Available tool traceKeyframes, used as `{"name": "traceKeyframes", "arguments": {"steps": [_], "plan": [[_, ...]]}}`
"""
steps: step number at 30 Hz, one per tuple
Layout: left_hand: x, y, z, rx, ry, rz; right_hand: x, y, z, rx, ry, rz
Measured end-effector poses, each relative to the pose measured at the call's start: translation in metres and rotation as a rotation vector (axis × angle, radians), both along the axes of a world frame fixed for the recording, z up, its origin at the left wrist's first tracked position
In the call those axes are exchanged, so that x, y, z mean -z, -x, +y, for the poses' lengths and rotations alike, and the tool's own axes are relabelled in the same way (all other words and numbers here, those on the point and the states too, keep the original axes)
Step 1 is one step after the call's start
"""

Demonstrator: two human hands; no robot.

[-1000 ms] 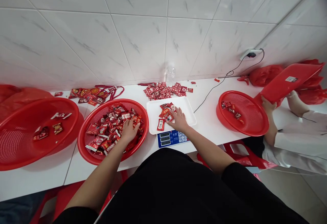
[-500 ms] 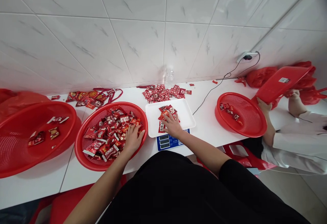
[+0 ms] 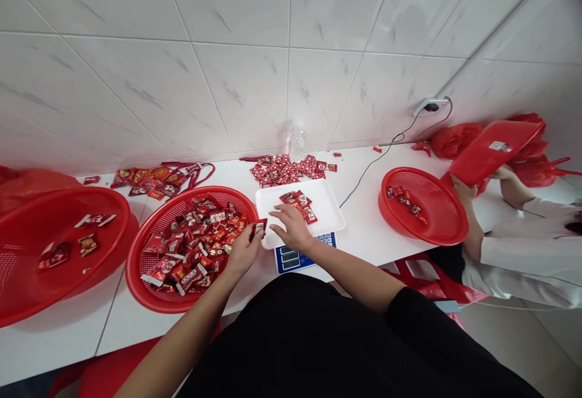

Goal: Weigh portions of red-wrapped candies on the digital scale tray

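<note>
Between the fingers of my left hand (image 3: 244, 251) is a small red candy packet (image 3: 260, 227), held at the left edge of the white tray (image 3: 330, 207). My right hand (image 3: 292, 228) hovers over the tray's front left part, fingers spread, with nothing seen in it. Several red candy packets (image 3: 304, 203) lie on the tray just beyond those fingertips. Beneath the tray is a blue digital scale (image 3: 291, 260), its display partly showing. Left of my left hand stands a red basket (image 3: 136, 271) heaped with wrapped candies (image 3: 191, 252).
A larger red basket (image 3: 130, 234) at far left holds a few packets. Loose packets (image 3: 277, 169) and a clear bottle (image 3: 297, 142) sit by the wall. To the right, a co-worker's hands (image 3: 466, 191) tilt a red basin (image 3: 493, 149) beside another basket (image 3: 459, 228). A cable (image 3: 370, 168) crosses the table.
My left hand has come out of the candy basket with a packet and moved right to the tray. My right hand has drawn back left off the packets on the tray.
</note>
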State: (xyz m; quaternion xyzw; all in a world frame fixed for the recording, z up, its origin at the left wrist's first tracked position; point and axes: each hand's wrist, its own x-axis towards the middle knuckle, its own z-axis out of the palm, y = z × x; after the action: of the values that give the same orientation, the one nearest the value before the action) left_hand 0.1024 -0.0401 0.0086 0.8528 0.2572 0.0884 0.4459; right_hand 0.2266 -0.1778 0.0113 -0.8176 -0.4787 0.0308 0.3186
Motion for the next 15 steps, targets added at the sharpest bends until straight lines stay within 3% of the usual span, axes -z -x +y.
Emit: {"name": "traceKeyframes", "arguments": {"steps": [4, 9, 15], "plan": [[0.013, 0.010, 0.020, -0.218, -0.145, 0.036, 0.020, -0.022, -0.012, 0.190, 0.269, 0.013], [0.036, 0.023, 0.025, -0.085, -0.289, 0.143, 0.032, -0.050, -0.011, 0.232, 0.466, 0.041], [0.056, 0.024, 0.022, 0.004, -0.383, 0.164, 0.037, -0.060, -0.004, 0.127, 0.459, -0.046]]}}
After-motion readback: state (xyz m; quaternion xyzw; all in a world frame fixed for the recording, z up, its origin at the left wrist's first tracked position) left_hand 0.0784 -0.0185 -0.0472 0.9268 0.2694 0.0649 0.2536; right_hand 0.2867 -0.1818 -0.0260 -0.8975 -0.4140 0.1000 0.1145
